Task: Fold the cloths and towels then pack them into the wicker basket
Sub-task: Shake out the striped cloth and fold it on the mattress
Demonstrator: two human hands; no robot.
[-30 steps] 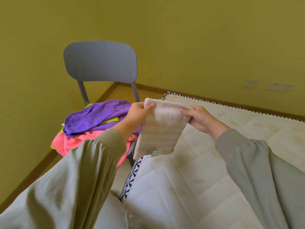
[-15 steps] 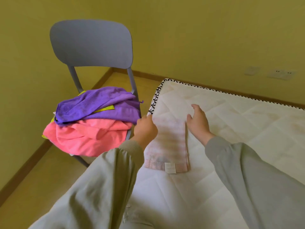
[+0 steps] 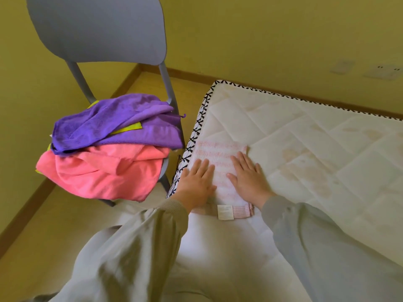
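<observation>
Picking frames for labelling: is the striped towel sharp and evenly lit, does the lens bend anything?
Head view: the striped towel, pressed by the left hand and right hand, looks washed out, stripes faint; light soft, no glare; the wide lens stretches the chair back near the top corner.

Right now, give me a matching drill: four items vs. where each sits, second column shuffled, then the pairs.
Column A
1. purple towel
2. pink towel
3. striped towel
4. white label

Column B
a. flat on the mattress, with the left hand and right hand pressing on it
b. top of the pile on the chair
c. at the striped towel's near edge
d. under the purple towel, draping off the seat

Pairs: 1-b, 2-d, 3-a, 4-c
</observation>
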